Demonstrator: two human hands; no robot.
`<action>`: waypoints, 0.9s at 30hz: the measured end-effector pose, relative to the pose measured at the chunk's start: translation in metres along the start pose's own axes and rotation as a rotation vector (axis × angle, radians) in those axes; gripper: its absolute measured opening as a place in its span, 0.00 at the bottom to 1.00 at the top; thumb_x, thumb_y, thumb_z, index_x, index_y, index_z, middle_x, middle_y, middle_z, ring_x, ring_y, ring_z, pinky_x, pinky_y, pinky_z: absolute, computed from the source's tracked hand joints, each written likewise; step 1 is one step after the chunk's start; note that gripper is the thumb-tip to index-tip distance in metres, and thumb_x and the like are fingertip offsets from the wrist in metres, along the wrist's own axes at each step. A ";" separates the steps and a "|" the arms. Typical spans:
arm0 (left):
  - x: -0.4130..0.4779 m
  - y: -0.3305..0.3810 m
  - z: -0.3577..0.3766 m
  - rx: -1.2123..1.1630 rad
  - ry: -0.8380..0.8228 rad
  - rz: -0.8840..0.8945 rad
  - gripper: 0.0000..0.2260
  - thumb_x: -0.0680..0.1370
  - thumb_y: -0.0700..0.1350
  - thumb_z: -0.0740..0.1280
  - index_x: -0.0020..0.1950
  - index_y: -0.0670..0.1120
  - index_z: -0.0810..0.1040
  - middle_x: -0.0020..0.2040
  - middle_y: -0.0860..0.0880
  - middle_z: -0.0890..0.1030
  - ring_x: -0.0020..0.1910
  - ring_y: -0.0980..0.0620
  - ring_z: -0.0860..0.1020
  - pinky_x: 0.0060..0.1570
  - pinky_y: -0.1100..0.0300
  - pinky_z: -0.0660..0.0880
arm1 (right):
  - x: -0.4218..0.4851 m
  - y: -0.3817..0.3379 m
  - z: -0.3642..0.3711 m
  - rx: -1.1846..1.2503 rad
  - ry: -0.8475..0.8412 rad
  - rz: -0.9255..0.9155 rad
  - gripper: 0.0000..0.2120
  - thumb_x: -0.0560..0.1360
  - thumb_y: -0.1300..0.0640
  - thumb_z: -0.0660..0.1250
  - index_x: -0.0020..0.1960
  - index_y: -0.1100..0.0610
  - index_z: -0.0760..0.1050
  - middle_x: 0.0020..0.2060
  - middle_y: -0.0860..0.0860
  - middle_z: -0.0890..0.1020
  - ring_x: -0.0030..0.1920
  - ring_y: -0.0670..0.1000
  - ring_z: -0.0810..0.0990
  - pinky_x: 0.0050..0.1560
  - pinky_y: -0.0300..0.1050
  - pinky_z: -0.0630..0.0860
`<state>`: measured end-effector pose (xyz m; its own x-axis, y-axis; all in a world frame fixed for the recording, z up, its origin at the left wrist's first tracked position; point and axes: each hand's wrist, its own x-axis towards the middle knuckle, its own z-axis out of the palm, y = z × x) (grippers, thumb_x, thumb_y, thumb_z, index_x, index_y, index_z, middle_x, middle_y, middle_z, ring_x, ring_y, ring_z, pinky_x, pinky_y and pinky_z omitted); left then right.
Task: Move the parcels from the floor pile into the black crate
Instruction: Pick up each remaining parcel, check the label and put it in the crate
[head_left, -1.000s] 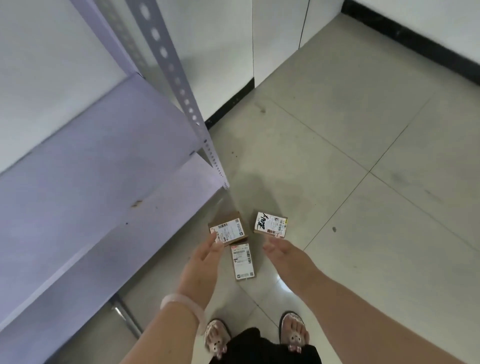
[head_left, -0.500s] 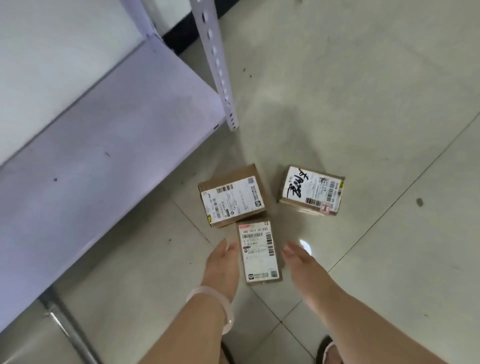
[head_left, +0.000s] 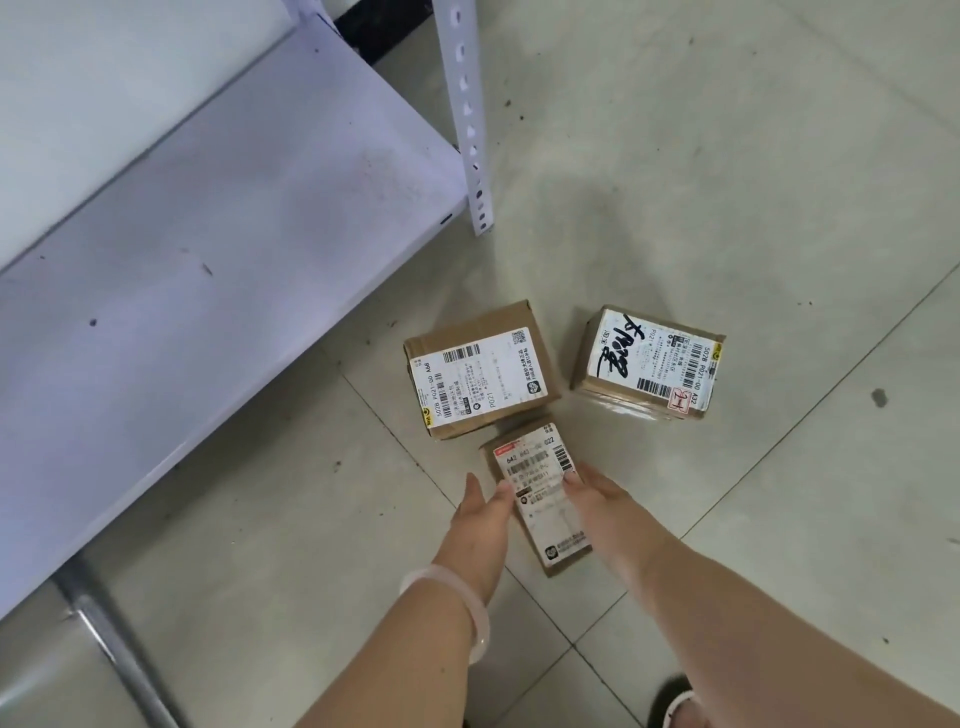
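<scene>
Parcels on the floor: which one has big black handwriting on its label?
The parcel farthest right; the narrow parcel and the left parcel show only print.

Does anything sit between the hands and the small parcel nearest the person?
Nothing visible does. The left hand and right hand flank the small parcel, fingertips touching its edges. The black crate is out of view.

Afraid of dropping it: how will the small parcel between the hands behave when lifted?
Probably stiff: the small parcel is a square-edged cardboard box. Likely light, being smallest there. Its label may slip against the left hand and right hand.
</scene>
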<state>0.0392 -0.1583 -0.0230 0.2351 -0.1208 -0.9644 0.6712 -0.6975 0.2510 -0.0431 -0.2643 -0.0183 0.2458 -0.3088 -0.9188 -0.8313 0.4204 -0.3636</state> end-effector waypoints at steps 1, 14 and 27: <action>0.003 0.000 0.000 -0.004 -0.004 0.000 0.29 0.80 0.58 0.56 0.77 0.56 0.48 0.78 0.48 0.58 0.76 0.42 0.57 0.75 0.44 0.54 | 0.005 0.000 0.000 -0.047 0.011 -0.004 0.13 0.79 0.48 0.58 0.62 0.46 0.73 0.52 0.47 0.81 0.47 0.48 0.79 0.39 0.34 0.75; -0.040 0.020 0.025 -0.224 -0.071 0.179 0.14 0.82 0.48 0.56 0.64 0.60 0.73 0.60 0.50 0.78 0.47 0.58 0.82 0.33 0.67 0.77 | -0.044 -0.008 -0.020 0.147 0.229 -0.107 0.10 0.79 0.52 0.58 0.58 0.44 0.74 0.50 0.49 0.82 0.43 0.46 0.82 0.29 0.33 0.72; -0.347 0.203 0.002 -0.258 -0.114 0.645 0.15 0.81 0.49 0.56 0.66 0.56 0.73 0.58 0.52 0.81 0.51 0.54 0.82 0.44 0.60 0.80 | -0.329 -0.213 -0.104 0.314 0.253 -0.517 0.16 0.80 0.50 0.57 0.66 0.40 0.70 0.55 0.40 0.79 0.48 0.35 0.78 0.41 0.31 0.73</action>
<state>0.0930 -0.2594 0.3621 0.5765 -0.5376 -0.6154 0.5710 -0.2737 0.7740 0.0012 -0.3411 0.3778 0.4183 -0.7128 -0.5630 -0.4428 0.3812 -0.8115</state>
